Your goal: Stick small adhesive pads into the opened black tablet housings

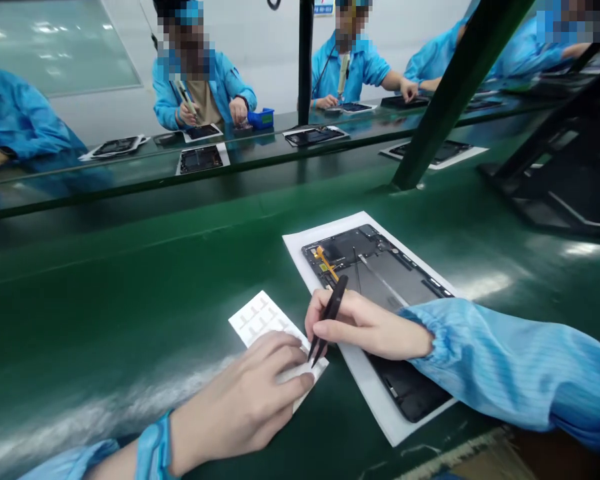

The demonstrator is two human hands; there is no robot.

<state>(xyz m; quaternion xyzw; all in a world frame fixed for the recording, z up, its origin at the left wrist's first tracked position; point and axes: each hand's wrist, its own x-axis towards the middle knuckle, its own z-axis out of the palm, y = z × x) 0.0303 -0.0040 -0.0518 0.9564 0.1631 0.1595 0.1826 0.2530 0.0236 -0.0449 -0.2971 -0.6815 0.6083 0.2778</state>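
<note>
Bench (pixel 145 287): green, smooth, shiny, beneath everything listed below.

Paper (pixel 376 393): white, flat on the bench, its edges showing around the tablet.

Tablet (pixel 405 277): black, open, inner parts exposed, lying on the paper, partly under the right arm. Probably stiff but fragile; best gripped by the outer rim, clear of the thin orange ribbon (pixel 324 259).

Left hand (pixel 253 393): palm down, fingers partly curled, thumb brought in near them; holds the near end of the sticker sheet.

Right hand (pixel 367 327): closed pen-fashion around the tweezers, beside the left hand and over the tablet's left edge.

Sticker sheet (pixel 259 313): white, rows of small grey shapes, on the bench left of the paper. Probably light, bendy and quick to slide; best pinned by a corner or plain margin.

Tweezers (pixel 335 300): black, slender, points down and slightly parted at the sheet's near end. Likely light and stiff, best held mid-length. Whether the tips grip a sticker cannot be told.
</note>
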